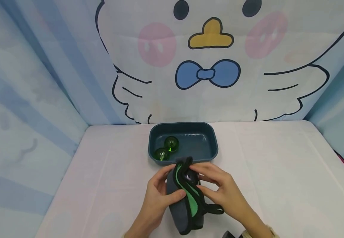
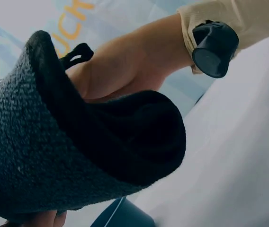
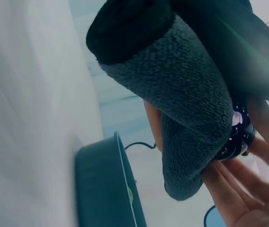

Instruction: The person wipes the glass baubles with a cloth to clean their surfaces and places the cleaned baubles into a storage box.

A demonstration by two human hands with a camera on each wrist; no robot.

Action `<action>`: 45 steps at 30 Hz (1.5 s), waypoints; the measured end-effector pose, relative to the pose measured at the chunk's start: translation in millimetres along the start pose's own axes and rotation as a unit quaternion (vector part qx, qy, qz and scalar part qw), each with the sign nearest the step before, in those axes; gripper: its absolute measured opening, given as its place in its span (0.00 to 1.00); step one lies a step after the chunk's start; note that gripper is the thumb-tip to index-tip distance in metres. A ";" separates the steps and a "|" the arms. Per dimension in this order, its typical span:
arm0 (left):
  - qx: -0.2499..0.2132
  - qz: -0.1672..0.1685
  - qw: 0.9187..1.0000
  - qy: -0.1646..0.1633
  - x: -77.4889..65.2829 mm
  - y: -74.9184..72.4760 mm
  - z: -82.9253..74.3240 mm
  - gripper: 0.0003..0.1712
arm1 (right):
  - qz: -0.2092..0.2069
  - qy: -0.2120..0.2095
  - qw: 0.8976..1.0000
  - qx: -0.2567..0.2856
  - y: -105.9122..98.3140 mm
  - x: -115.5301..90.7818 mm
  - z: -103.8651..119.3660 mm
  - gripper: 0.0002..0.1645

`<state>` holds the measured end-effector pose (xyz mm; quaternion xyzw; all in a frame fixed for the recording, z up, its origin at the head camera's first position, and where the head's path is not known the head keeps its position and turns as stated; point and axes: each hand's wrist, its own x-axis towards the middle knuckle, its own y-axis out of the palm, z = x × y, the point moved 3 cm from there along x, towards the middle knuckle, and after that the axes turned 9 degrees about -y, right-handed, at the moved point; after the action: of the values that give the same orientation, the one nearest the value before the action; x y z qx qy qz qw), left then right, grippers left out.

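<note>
A folded fleecy cloth, dark grey with black edging, a green face and a hanging loop, is held up in front of the tray in the head view. My left hand grips its left side, thumb across the green face. Tucked in the fold is a shiny dark ball; the right wrist view shows white dots and a pink patch on this ball. My right hand pinches the ball from the right, fingertips right at the cloth. Fleece fills much of the left wrist view, hiding most of the left hand.
Just beyond the hands stands a dark blue-green tray on the white-covered table. Two see-through green balls, one farther back and one nearer, lie at its left end. A printed curtain hangs behind the table.
</note>
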<state>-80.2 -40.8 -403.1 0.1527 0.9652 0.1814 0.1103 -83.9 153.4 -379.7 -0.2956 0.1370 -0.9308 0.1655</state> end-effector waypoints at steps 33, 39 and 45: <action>0.023 -0.006 1.000 0.014 1.6 -1.1 -0.6 0.37 | 0.023 0.016 0.999 -0.044 -0.6 0.2 4.1 0.36; 0.011 -0.017 1.000 0.001 1.9 -1.6 0.0 0.37 | 0.033 -0.052 0.990 -0.124 -0.8 0.5 10.3 0.47; 0.011 -0.016 1.000 -0.010 1.2 0.1 -1.6 0.36 | 0.024 -0.138 0.980 -0.145 -0.5 0.9 17.1 0.29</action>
<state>-81.7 -40.8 -401.7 0.1398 0.9684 0.1673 0.1207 -74.4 150.8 -365.7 -0.4387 0.2530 -0.8472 0.1604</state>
